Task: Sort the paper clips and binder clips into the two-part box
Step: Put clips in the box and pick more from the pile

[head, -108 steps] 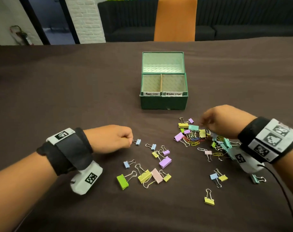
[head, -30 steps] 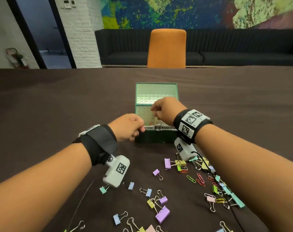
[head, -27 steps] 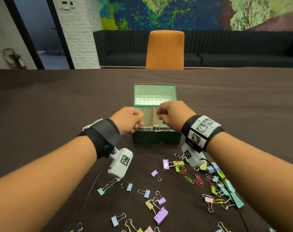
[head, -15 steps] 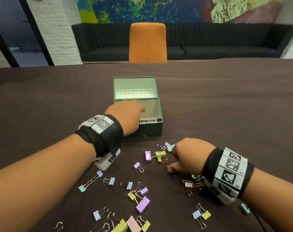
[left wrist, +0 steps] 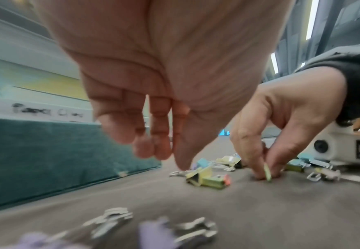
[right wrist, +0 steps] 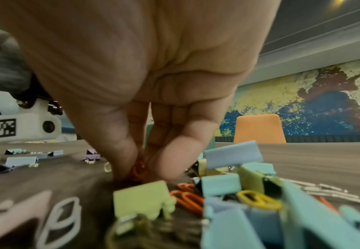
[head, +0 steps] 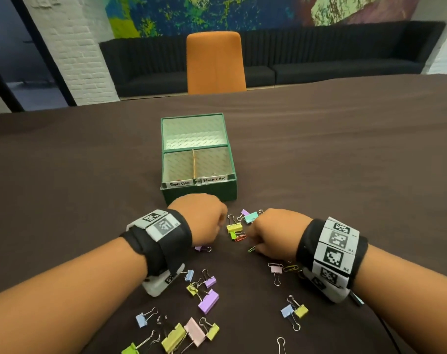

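The green two-part box point(head: 199, 194) stands open mid-table, its left part labelled Paper Clips and its right part Binder Clips. My left hand point(head: 221, 222) hangs just in front of it with fingers loosely bent and empty point(left wrist: 164, 156), its thumb close above a yellow binder clip point(head: 234, 227) point(left wrist: 198, 175). My right hand point(head: 253, 245) is down on the cloth and pinches a green paper clip point(head: 251, 249) point(left wrist: 267, 171) between thumb and forefinger point(right wrist: 138, 171). A red paper clip point(head: 240, 237) lies just beyond those fingertips.
Coloured binder clips point(head: 208, 301) lie scattered on the brown cloth near me, and a denser heap of clips point(right wrist: 228, 185) sits under my right wrist. A pink binder clip point(head: 276, 269) lies by that wrist. An orange chair point(head: 216, 62) stands at the far edge.
My left hand has drawn back from over the box's paper clip part and come down in front of the box. The right hand has stayed low at the heap, fingers closing on the green paper clip.
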Demonstrator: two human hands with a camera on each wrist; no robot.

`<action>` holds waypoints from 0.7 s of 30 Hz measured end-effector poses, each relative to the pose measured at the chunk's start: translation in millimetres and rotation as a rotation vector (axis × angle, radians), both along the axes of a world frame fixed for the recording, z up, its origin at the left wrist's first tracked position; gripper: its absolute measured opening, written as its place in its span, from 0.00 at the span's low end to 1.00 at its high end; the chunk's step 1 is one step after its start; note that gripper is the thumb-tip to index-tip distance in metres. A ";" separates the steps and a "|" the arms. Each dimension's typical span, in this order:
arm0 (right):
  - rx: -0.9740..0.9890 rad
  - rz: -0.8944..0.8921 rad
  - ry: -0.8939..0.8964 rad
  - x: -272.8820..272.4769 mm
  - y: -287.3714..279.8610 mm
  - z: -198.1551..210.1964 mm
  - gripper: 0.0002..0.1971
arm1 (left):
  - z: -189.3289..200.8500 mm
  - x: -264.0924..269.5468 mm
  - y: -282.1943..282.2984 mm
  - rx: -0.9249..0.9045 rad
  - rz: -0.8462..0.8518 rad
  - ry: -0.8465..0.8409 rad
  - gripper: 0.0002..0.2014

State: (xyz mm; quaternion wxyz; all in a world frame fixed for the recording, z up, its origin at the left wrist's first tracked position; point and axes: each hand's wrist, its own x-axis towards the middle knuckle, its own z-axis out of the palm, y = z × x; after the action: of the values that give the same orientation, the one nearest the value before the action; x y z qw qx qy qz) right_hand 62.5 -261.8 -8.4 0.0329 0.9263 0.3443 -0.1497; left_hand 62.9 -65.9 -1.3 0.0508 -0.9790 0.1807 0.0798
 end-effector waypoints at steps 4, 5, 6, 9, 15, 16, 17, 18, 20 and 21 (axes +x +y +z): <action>0.068 -0.092 -0.006 6.6 -9.8 1.5 0.05 | -9.2 0.3 -32.9 -0.085 -0.072 0.070 0.09; 0.088 -0.118 -0.015 9.1 -12.9 1.7 0.05 | -12.6 1.5 -36.9 -0.055 -0.075 0.082 0.09; 0.105 -0.141 -0.024 11.7 -15.8 1.4 0.05 | -15.3 2.3 -39.0 -0.030 -0.076 0.088 0.08; 0.149 -0.183 -0.019 16.4 -22.4 -1.0 0.09 | -22.6 2.5 -35.2 -0.017 -0.093 0.078 0.08; 0.311 -0.166 -0.031 24.8 -6.0 17.6 0.04 | -5.1 -3.1 2.3 -0.324 -0.022 0.013 0.05; 0.376 -0.169 -0.040 29.5 3.0 24.1 0.04 | 2.0 1.2 13.9 -0.360 0.030 -0.029 0.05; 0.452 -0.180 -0.048 36.1 14.6 31.0 0.04 | 9.0 7.5 27.0 -0.365 0.089 -0.076 0.04; 0.520 -0.195 -0.060 43.8 28.0 37.7 0.05 | 15.1 14.4 40.8 -0.358 0.158 -0.130 0.04; 0.615 -0.225 -0.088 62.8 59.0 48.2 0.05 | 25.3 29.0 67.1 -0.382 0.296 -0.253 0.03; 0.651 -0.243 -0.089 73.1 75.9 51.0 0.06 | 27.7 35.7 78.2 -0.423 0.356 -0.298 0.03</action>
State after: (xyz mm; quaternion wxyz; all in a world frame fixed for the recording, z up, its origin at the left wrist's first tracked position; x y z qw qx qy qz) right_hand 135.6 -185.9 42.5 -0.2673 0.9281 0.2592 0.0057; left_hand 98.7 12.3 26.4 -0.1430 -0.9850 0.0096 -0.0965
